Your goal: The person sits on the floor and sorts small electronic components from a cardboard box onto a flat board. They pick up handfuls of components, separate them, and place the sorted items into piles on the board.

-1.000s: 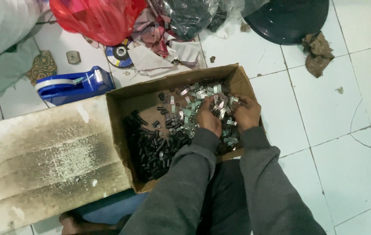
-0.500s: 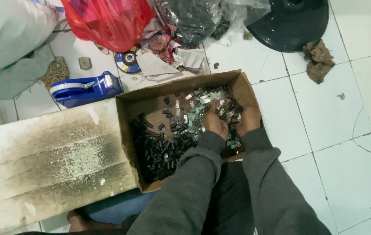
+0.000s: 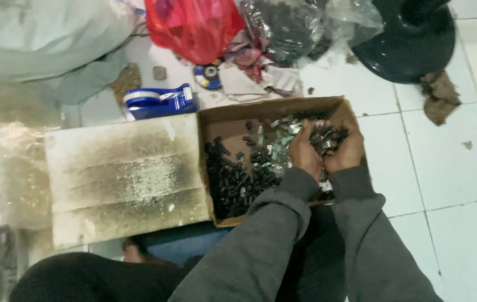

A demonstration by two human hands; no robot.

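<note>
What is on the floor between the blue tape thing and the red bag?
In the head view, a small round disc lies between the blue tape dispenser and the red bag, on white tiles.

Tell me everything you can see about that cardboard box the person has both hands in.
The cardboard box is plain brown, open-topped and shallow, sitting on the white tiled floor. Small dark parts are heaped at its left side, and shinier metal bits lie towards the middle. The left hand and right hand cup a pile of these pieces over it. Its left wall butts against a stained board; a blue tape dispenser lies just behind.
</note>
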